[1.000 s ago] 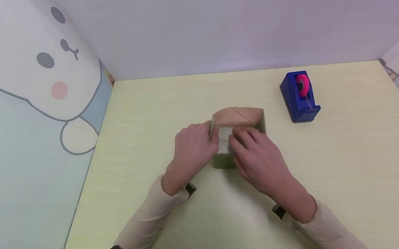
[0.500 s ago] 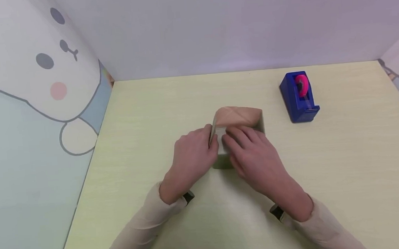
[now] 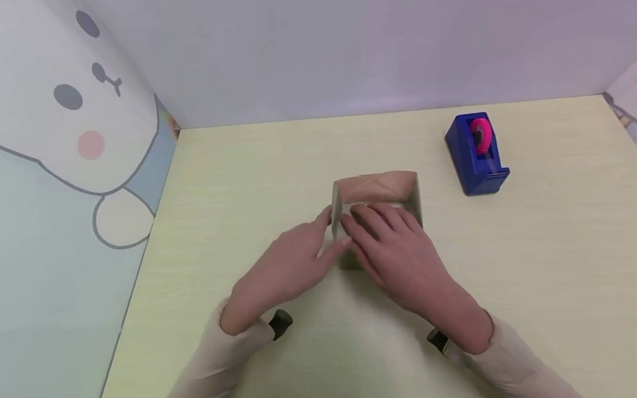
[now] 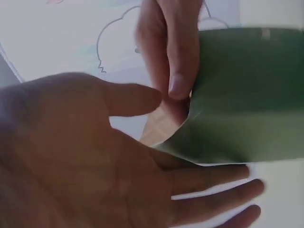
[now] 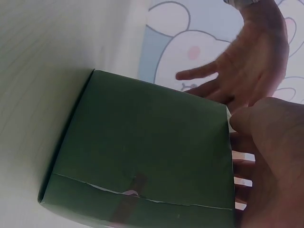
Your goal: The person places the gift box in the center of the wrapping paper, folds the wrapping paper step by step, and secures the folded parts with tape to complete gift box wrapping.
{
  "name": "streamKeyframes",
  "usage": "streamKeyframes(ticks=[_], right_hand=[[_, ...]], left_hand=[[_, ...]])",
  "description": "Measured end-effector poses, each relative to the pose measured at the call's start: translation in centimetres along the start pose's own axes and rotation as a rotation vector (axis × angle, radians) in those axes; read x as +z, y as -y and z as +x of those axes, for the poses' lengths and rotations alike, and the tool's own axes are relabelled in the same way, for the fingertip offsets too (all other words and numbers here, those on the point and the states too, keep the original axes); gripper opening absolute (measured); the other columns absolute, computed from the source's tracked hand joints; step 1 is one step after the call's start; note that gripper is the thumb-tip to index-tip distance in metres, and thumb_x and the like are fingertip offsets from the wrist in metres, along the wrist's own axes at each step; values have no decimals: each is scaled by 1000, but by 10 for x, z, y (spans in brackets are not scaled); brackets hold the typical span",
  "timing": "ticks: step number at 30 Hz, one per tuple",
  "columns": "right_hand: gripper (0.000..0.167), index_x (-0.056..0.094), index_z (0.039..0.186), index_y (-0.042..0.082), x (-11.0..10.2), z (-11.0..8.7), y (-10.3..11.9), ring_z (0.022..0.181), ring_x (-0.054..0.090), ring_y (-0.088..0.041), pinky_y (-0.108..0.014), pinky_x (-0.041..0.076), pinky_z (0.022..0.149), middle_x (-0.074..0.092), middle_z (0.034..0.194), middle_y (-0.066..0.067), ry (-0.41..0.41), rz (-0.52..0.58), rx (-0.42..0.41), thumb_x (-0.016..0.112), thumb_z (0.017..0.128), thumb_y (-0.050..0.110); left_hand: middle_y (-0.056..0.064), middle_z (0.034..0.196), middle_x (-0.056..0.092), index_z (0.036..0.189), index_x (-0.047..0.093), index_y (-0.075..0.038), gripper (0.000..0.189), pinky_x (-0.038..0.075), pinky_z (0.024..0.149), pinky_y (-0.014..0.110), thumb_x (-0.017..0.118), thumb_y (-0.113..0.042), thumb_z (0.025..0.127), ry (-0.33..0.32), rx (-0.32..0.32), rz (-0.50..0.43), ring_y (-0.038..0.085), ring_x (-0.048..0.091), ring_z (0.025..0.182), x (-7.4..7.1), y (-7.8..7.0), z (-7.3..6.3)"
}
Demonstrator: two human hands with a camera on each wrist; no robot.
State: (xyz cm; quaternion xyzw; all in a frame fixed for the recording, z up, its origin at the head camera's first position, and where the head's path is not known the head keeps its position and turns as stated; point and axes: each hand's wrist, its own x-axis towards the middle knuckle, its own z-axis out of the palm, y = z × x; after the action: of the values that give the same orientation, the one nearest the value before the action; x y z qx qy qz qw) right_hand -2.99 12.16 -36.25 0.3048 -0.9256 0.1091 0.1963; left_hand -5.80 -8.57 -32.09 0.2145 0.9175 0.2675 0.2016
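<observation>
A small green paper box [image 3: 349, 261] stands on the table, its brown inner flap [image 3: 375, 187] raised at the back. My right hand [image 3: 405, 254] reaches over the box's near edge, fingers inside the opening. In the right wrist view, the thumb lies at the edge of the green wall [image 5: 142, 137] with the fingers behind it, gripping that edge. My left hand [image 3: 286, 257] is at the box's left side. Its fingers are straight and spread under the green side [image 4: 247, 85] in the left wrist view. A strip like tape [image 5: 137, 183] crosses a seam on the wall.
A blue tape dispenser [image 3: 473, 154] with a pink roll [image 3: 482, 136] stands at the back right of the pale table [image 3: 566, 255]. A plain wall [image 3: 374, 41] rises behind, and a panel with a cartoon animal [image 3: 91, 116] borders the left side.
My left hand has let go of the box's left side, straightened its fingers and drawn back left and down. My right fingers have slid left along the opening.
</observation>
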Motion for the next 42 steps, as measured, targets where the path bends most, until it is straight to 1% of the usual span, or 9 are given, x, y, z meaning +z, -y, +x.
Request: streamKeyframes(ticks=[3,5,7,17,23,26,32,36,42], right_hand=[[46,61,143,10,1,0,0,126,56,-38,-54,48,103,62,138,-15,-6,0,-12,40,112,37],[47,61,144,10,1,0,0,126,56,-38,-54,47,103,62,138,-16,-2,2,-13,38,113,37],[47,60,144,10,1,-1,0,127,54,-38,-55,46,104,60,139,-16,11,-2,-10,38,113,37],[49,56,147,7,7,-5,2,129,53,-42,-56,44,106,59,141,-20,5,-52,-27,58,105,31],[51,53,151,6,11,-5,0,129,54,-40,-54,45,107,60,142,-19,-7,-56,-14,53,107,32],[52,53,150,3,12,-4,1,128,55,-39,-54,45,104,62,140,-19,-32,-47,-7,47,109,34],[55,53,149,3,11,0,2,127,55,-38,-55,46,102,61,141,-18,-6,-47,27,48,108,39],[57,53,150,6,10,2,4,127,54,-37,-55,46,102,59,143,-17,49,-60,49,53,106,41],[58,53,151,10,8,3,6,131,53,-37,-55,46,104,57,146,-14,88,-58,72,58,104,43]], left_hand=[[-1,173,26,166,-14,-28,80,43,117,42,44,-40,112,89,105,-113,13,44,147,6,9,-7],[-7,176,-1,163,-20,-28,83,32,126,42,44,-30,112,102,128,-150,9,23,158,13,12,-10],[-7,175,-9,164,-19,-22,84,32,126,42,45,-19,109,82,125,-180,9,21,158,21,14,-11],[16,171,30,166,1,-1,82,44,118,43,45,8,98,-156,182,-88,22,43,150,44,15,-8],[7,169,34,168,10,-10,85,54,97,40,49,8,95,-203,47,-237,22,62,119,48,11,-1],[2,171,30,169,8,-16,89,49,93,38,47,9,92,-203,5,-334,23,57,110,50,10,5],[0,171,30,168,12,-21,94,40,120,42,46,11,87,-224,-2,-394,13,42,147,53,13,12],[3,169,35,167,19,-17,92,40,122,44,48,12,85,-254,-7,-368,14,43,149,54,15,12],[6,163,46,166,27,-14,90,55,89,33,49,14,83,-321,37,-273,21,63,107,55,17,11]])
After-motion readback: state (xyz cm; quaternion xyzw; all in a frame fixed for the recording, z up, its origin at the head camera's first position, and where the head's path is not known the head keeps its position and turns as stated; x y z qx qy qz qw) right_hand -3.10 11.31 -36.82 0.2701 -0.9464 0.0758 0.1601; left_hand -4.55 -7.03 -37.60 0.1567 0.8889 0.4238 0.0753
